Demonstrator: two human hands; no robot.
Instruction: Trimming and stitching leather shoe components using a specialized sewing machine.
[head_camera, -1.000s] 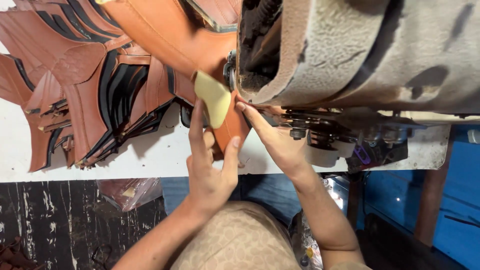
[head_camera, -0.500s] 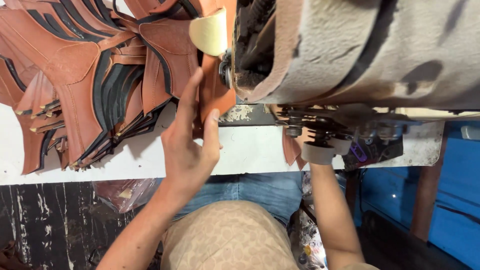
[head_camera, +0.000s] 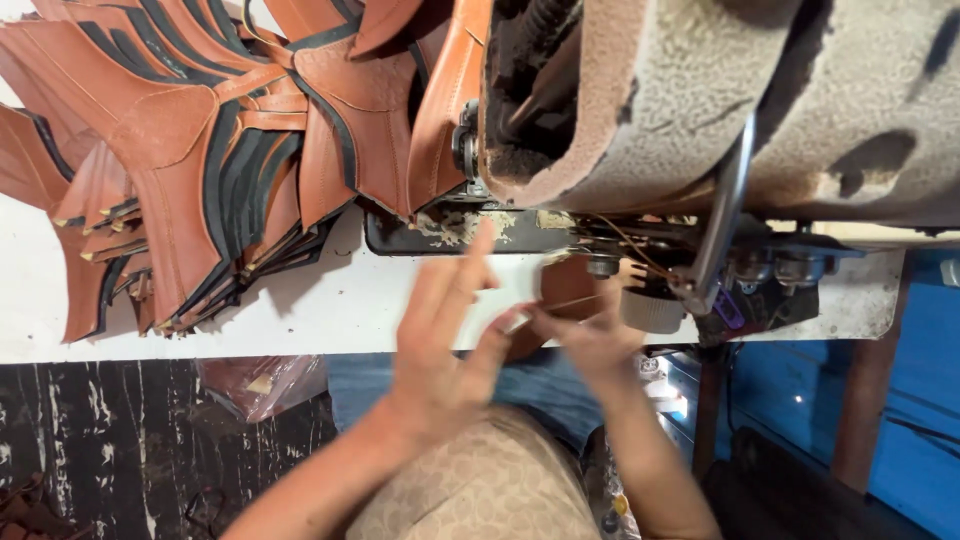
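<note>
My left hand (head_camera: 450, 345) is blurred, with its fingers spread flat over the front edge of the white table (head_camera: 300, 310); it holds nothing. Just to its right, my right hand (head_camera: 595, 345) pinches a small rounded brown leather piece (head_camera: 565, 288) in front of the sewing machine's needle area (head_camera: 600, 262). The fingertips of both hands almost meet. An orange-brown leather part (head_camera: 440, 120) hangs beside the machine head. The machine's black bed plate (head_camera: 400, 235) lies behind my left hand.
A big pile of orange-brown and black leather cut parts (head_camera: 190, 150) covers the table's left. A beige fleece cloth (head_camera: 700, 90) drapes the sewing machine. A plastic bag (head_camera: 260, 385) sits under the table. Blue surface (head_camera: 900, 400) at the right.
My left hand has let go of the leather part by the machine and dropped to the table's front edge. My right hand has come up from below with a small brown piece.
</note>
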